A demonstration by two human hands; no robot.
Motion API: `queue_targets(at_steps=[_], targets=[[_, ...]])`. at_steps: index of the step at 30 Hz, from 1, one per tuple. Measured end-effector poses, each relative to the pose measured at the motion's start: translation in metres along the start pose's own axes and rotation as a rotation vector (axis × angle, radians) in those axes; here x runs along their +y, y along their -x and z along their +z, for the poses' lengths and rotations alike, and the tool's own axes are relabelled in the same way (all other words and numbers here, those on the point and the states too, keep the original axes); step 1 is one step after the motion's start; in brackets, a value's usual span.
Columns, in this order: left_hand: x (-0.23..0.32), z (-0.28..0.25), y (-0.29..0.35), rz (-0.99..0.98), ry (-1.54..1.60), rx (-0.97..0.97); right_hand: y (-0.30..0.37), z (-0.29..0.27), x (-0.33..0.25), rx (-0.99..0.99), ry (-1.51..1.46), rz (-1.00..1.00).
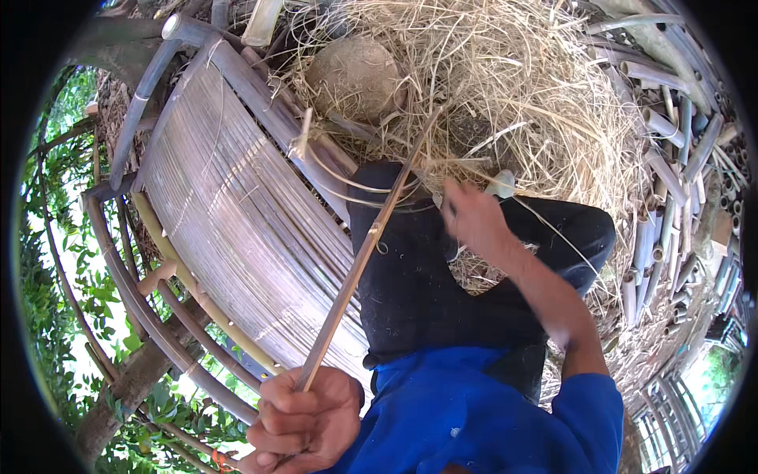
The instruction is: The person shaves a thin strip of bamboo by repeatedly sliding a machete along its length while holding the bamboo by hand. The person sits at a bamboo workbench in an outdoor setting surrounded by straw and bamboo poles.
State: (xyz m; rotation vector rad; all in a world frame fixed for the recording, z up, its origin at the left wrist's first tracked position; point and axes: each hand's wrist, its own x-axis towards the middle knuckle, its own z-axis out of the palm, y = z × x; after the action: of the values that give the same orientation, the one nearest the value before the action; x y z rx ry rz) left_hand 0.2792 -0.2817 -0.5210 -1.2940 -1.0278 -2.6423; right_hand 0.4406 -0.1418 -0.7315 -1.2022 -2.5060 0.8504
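Observation:
My left hand (306,423), near the lower edge, is wrapped round the near end of a long brown bamboo strip (347,286). The strip slants up and away across my left thigh, with a node partway along, and its far end lies over the straw. My right hand (475,220) is closed above my lap, to the right of the strip's far half. Something small and dark shows at its fingers, too blurred to name. Thin pale curled slivers (347,186) arc beside the strip over my left knee.
A slatted bamboo bench (237,189) stands close on my left, with a curved bamboo railing (130,276) beyond. Straw-like shavings (505,71) cover the ground ahead, around a round brown block (355,79). Cut bamboo poles (671,174) are piled on the right.

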Motion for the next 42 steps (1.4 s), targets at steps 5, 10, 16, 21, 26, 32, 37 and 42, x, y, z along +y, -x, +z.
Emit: queue_targets(at_steps=[5, 10, 16, 21, 26, 32, 37, 42], targets=[[-0.019, 0.026, -0.008, 0.148, -0.044, 0.332, -0.040, 0.061, 0.127, -0.123, -0.055, 0.148], [-0.049, -0.014, 0.012, -0.227, -0.386, -0.101, -0.054, 0.065, 0.162, -0.166, 0.104, 0.363], [-0.055, -0.011, -0.037, -0.210, -0.024, 0.126, -0.037, 0.026, 0.114, -0.177, 0.123, 0.227], [0.054, -0.041, -0.145, -0.046, 0.248, -0.209, -0.035, -0.013, 0.033, -0.098, 0.050, 0.121], [0.081, -0.029, -0.158, 0.065, 0.202, -0.222, -0.063, -0.016, -0.003, -0.067, -0.031, -0.048], [-0.006, -0.025, -0.107, 0.038, 0.162, -0.225, -0.103, 0.028, 0.002, -0.090, -0.082, -0.028], [-0.052, -0.019, -0.076, 0.067, -0.139, -0.078, -0.100, 0.006, -0.023, -0.072, -0.168, -0.075], [-0.054, -0.012, -0.082, 0.022, 0.046, -0.106, -0.082, -0.046, -0.101, -0.021, -0.239, -0.447]])
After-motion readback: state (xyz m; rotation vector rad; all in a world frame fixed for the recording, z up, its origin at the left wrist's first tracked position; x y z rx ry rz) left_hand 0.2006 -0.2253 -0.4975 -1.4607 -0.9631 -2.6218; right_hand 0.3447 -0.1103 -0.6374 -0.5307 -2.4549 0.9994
